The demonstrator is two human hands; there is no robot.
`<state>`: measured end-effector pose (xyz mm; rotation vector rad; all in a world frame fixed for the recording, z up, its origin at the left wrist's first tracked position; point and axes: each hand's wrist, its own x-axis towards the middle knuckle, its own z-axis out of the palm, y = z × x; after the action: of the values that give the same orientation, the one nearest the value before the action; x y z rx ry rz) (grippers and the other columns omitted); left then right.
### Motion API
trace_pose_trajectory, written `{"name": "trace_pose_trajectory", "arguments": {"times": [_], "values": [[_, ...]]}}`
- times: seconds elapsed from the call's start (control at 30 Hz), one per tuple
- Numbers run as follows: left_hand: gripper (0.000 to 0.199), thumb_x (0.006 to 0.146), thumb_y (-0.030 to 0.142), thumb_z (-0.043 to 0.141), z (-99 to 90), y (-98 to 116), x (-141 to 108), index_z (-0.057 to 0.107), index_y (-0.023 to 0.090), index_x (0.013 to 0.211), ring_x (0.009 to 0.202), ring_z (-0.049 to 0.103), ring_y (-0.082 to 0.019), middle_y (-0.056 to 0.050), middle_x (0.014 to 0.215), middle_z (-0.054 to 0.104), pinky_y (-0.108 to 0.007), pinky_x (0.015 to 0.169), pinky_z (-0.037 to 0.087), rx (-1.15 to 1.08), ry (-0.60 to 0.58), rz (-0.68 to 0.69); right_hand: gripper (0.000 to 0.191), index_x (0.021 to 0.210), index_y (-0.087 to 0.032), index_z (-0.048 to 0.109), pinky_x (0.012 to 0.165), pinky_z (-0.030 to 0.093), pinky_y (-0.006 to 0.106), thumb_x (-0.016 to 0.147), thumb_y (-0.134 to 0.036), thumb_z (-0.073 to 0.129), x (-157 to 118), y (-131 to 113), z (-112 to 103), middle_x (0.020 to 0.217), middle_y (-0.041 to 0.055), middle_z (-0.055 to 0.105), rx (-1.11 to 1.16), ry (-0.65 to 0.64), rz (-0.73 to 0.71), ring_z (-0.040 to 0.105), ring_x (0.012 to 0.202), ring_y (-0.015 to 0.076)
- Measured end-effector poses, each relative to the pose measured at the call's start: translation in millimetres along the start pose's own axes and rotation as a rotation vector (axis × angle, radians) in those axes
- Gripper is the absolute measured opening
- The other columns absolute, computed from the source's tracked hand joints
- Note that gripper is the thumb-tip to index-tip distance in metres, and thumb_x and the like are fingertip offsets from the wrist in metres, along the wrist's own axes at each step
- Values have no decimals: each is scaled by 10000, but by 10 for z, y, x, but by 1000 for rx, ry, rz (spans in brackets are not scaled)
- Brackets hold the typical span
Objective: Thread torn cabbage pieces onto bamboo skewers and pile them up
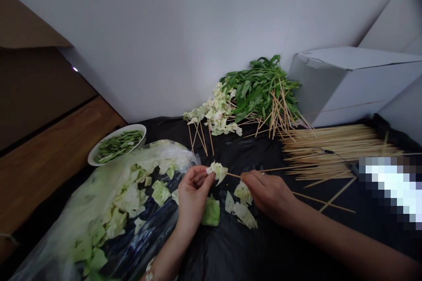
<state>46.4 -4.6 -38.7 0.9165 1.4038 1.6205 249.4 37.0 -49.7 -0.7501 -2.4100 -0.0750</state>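
Near the middle of the head view, my left hand (197, 193) pinches a pale cabbage piece (218, 172) between thumb and fingers. A thin wooden skewer (234, 176) runs from that piece back through my right hand (268, 191), whose fingers are closed around it. The skewer's far end sticks out to the right. Below my hands, loose cabbage leaves (244, 215) lie on black plastic sheeting (227, 250). A flat green leaf (211, 212) rests just beside my left wrist.
A clear plastic bag (75, 210) with cabbage pieces spreads on the left, near a white bowl (144, 139) of cut green vegetables. Leafy greens on skewers (255, 88) and skewered cabbage (219, 109) lie at the back. Many bare skewers (329, 145) lie right, before a white box (369, 79).
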Motion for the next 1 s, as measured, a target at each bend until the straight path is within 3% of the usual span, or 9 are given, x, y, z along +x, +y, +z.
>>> {"name": "trace_pose_trajectory", "arguments": {"times": [0.5, 1.0], "values": [[216, 672, 228, 781, 29, -18, -29, 618, 178, 805, 710, 720, -144, -18, 751, 743, -222, 669, 567, 45, -13, 42, 335, 1047, -133, 586, 580, 402, 259, 805, 9, 403, -59, 21, 76, 847, 53, 657, 12, -100, 16, 605, 698, 151], [165, 701, 218, 746, 39, 4, -57, 625, 185, 808, 731, 718, -141, -15, 765, 741, -219, 694, 566, 103, -45, 99, 311, 1054, -133, 576, 559, 404, 262, 823, -3, 414, -54, 10, 74, 822, 43, 647, 28, -159, 36, 606, 683, 158]]}}
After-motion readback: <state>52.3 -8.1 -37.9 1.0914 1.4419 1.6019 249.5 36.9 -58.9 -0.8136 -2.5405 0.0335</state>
